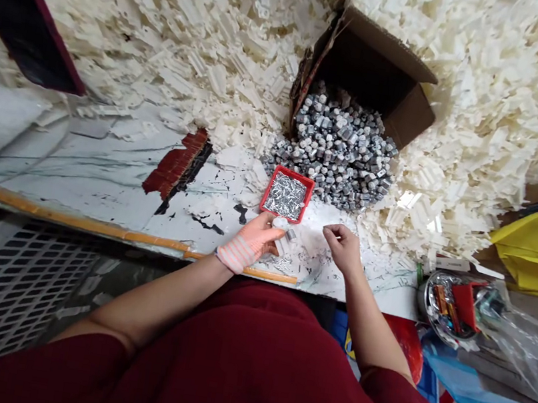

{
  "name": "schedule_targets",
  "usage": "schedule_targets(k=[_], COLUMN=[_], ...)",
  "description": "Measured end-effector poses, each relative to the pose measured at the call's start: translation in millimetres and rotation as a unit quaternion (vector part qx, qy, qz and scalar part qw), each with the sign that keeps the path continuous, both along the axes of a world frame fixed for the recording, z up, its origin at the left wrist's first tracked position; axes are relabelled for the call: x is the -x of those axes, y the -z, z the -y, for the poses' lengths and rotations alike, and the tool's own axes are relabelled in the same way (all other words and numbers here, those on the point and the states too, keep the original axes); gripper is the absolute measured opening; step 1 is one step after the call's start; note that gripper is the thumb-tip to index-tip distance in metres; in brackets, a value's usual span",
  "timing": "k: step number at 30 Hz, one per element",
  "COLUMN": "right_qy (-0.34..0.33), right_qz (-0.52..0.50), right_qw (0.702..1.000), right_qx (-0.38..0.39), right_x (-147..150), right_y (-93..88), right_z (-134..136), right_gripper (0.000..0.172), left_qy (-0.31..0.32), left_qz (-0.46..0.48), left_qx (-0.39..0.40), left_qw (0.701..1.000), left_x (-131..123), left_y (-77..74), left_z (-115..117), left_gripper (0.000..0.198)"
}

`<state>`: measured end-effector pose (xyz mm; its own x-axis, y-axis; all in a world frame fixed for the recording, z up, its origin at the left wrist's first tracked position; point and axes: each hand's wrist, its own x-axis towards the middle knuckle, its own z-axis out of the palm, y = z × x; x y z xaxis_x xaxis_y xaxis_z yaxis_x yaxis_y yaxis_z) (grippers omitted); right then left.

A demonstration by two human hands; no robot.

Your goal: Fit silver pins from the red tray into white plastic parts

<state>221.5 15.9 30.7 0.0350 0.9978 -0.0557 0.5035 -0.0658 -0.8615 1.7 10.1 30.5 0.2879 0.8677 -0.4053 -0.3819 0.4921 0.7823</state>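
My left hand (249, 242), in a pale orange striped glove, is closed on a white plastic part (282, 246). A small grey block (291, 235) shows at the part's right side; I cannot tell whether it is fixed to it. Just beyond that hand stands a red tray (263, 202) filled with small silver pins. To the right, above the table, my bare right hand (343, 248) has thumb and fingertips pinched together; anything between them is too small to make out. Several loose pins (282, 264) lie on the table below the left hand.
A cardboard box (416, 116) on its side spills grey blocks (342, 152) behind the tray. White plastic parts (212, 38) are heaped all around. A dark-screened device (22, 23) stands at left, a metal bowl (429, 299) of odds and ends at right. The table's front edge (142, 236) is orange-trimmed.
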Motion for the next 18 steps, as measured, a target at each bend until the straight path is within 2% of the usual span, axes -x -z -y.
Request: schedule_targets(k=[3,6,8,11,13,15,18], right_qy=[0.000,0.009,0.012,-0.001,-0.013,-0.029,-0.057], right_qz=[0.168,0.200,0.138,-0.053,-0.190,-0.280,-0.306], right_qw=[0.985,0.976,0.986,0.993,0.972,0.944,0.929], right_qx=[0.047,0.086,0.089,0.103,0.137,0.172,0.202], right_x=[-21.2,-18.5,-12.7,-6.9,-3.7,1.8,13.7], right_y=[8.0,23.8,31.9,32.0,25.4,17.3,8.8], right_z=[2.8,9.4,11.7,13.7,16.7,21.6,29.1], right_gripper=[0.023,0.025,0.020,0.023,0.029,0.033,0.035], left_qy=[0.026,0.037,0.039,0.039,0.039,0.043,0.055], left_qz=[-0.002,-0.008,-0.012,-0.024,-0.045,-0.069,-0.108], left_qx=[0.021,0.040,0.046,0.041,0.030,0.011,-0.022], left_qw=[0.999,0.998,0.998,0.998,0.998,0.997,0.992], left_x=[1.4,-0.9,-2.5,-3.0,-2.9,-3.7,-6.8], left_y=[6.0,12.5,14.7,14.9,14.2,14.0,14.6], left_z=[1.6,7.6,11.0,12.0,10.6,9.0,7.7], left_gripper=[0.043,0.039,0.039,0.039,0.037,0.035,0.032])
